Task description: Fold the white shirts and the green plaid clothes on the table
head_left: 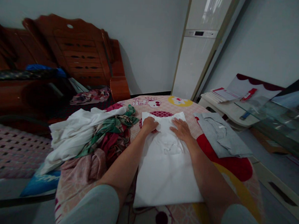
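A white shirt lies folded into a long rectangle on the round table, its neckline area a little rumpled near the far end. My left hand is at the far left corner of the shirt, fingers curled in and closed on the fabric. On the far right part rests my right hand, flat and open with its fingers spread over the cloth. To the right, a folded grey shirt lies apart from both hands.
Left of my arms is a heap of loose clothes, white, green plaid, dark red and pink. A patterned cloth covers the table. Beyond stand a wooden bench and a tall white air conditioner. At right is a glass-topped table.
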A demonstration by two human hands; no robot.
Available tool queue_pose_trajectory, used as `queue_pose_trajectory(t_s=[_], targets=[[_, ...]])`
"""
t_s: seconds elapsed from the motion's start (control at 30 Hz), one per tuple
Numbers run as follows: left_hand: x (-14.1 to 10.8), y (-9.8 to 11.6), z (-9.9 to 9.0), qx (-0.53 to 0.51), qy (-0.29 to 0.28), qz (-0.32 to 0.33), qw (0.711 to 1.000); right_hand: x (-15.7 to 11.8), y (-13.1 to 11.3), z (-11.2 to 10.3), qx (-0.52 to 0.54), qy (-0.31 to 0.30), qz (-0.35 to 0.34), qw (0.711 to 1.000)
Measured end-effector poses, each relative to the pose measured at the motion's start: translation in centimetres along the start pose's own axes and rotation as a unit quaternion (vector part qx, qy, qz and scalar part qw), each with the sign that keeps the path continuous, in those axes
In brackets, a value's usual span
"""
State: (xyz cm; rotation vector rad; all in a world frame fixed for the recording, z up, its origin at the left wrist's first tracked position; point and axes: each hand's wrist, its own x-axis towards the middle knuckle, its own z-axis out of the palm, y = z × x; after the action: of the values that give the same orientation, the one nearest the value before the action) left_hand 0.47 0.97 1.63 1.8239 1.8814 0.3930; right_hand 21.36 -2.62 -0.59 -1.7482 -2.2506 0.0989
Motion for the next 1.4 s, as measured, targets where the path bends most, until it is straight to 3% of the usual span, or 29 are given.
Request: queue_pose_trajectory(t_s=[0.1, 0.2, 0.3, 0.43, 0.57, 0.77, 0.87, 1.0, 1.07, 1.2, 1.3, 1.4], targets=[[0.0, -0.3, 0.1, -0.009, -0.031, 0.002, 0.999, -0.3, -1.2, -2.5, 0.084, 0.012, -0.008, 0.996], [-0.2, -0.3, 0.0, -0.012, -0.035, 0.004, 0.999, -1.0, -3.3, -5.3, 0.165, -0.111, -0.069, 0.978], [-0.5, -0.2, -0.2, -0.023, -0.030, 0.002, 0.999, -1.9, -5.7, -6.7, 0.119, -0.176, -0.124, 0.969], [-0.8, -0.2, -0.3, -0.048, -0.036, -0.007, 0.998, -2.9, -8.3, -6.0, -0.036, -0.196, -0.144, 0.969], [-1.0, -0.1, -0.4, -0.062, -0.039, -0.004, 0.997, -3.3, -9.4, -5.4, -0.096, -0.208, -0.148, 0.962], [-0.8, -0.3, -0.2, -0.066, -0.035, 0.001, 0.997, -2.5, -7.5, -6.3, 0.014, -0.194, -0.123, 0.973], [-0.5, -0.6, 0.0, -0.046, -0.032, 0.008, 0.998, -2.2, -6.5, -6.1, 0.102, -0.231, -0.117, 0.961], [-0.2, -0.9, 0.3, 0.046, 0.058, 0.025, 0.997, -2.0, -6.2, -4.6, 0.172, -0.283, -0.113, 0.937], [-0.1, -1.2, 0.3, 0.080, 0.088, 0.030, 0.992, -2.0, -6.4, -3.8, 0.171, -0.281, -0.111, 0.938], [0.2, -1.8, 0.2, 0.090, 0.095, 0.026, 0.991, -2.1, -7.0, -3.6, 0.134, -0.265, -0.115, 0.948], [0.7, -2.3, 0.3, 0.078, 0.099, 0.022, 0.992, -2.2, -7.0, -5.4, 0.134, -0.225, -0.115, 0.958], [1.2, -2.7, 0.2, 0.055, 0.113, 0.025, 0.992, -2.3, -6.0, -8.0, 0.169, -0.117, -0.106, 0.973]])
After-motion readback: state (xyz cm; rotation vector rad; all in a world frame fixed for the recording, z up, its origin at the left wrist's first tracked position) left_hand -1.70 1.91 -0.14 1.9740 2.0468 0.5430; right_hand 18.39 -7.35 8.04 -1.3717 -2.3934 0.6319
